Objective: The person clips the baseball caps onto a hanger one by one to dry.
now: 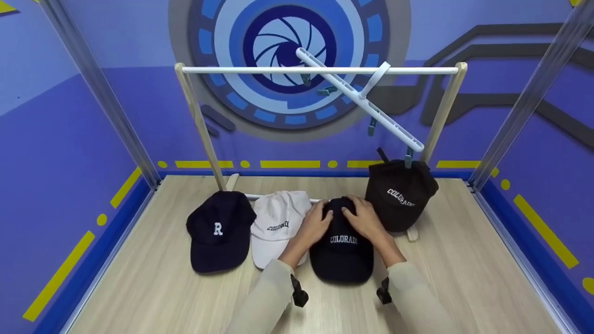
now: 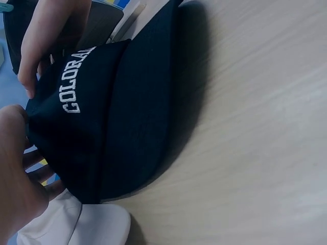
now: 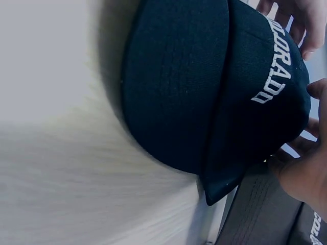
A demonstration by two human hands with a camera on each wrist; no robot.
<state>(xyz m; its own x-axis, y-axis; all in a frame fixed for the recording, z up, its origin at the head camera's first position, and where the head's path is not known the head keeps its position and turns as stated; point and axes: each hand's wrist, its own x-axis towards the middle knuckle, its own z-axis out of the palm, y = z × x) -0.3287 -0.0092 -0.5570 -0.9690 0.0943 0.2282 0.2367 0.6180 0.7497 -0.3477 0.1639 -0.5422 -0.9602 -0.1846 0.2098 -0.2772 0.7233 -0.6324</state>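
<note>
A black baseball cap (image 1: 342,266) with white COLORADO lettering lies brim toward me in front of the rack. My left hand (image 1: 315,227) holds the left side of its crown, thumb on the front. On the opposite side my right hand (image 1: 365,220) grips the crown in the same way. Both wrist views show the fingers spread behind the cap, partly hidden by it. To the right, a dark brown COLORADO cap (image 1: 394,185) hangs from a green clip (image 1: 408,158) on a white hanger (image 1: 362,99), which is hooked over the rack and tilted down to the right.
A white COLORADO cap (image 1: 271,211) lies beside my left hand, and a navy cap (image 1: 220,253) with an R is farther left. Behind them stands a rack with a white rail (image 1: 241,70) and wooden posts. More green clips (image 1: 372,126) hang along the hanger.
</note>
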